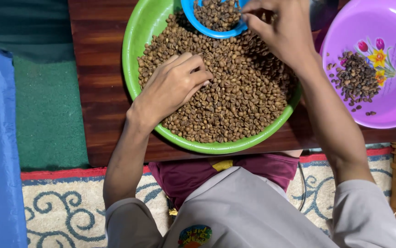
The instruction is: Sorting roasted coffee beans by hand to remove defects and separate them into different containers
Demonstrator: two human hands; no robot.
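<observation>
Head view. The left hand [175, 85] rests knuckles-up on the heap of brown coffee beans [234, 92] in the green basin [131, 50], fingers curled loosely into the beans, nothing visibly gripped. The right hand [278, 30] reaches over the far side, fingertips pinched at the rim of the small blue bowl [216, 33] of beans; whether a bean lies between them cannot be told. Darker beans [356, 80] lie in the purple flower-printed basin [390, 110] on the wooden table [97, 92]. Sorting goes best with beans spread thin and picked singly.
</observation>
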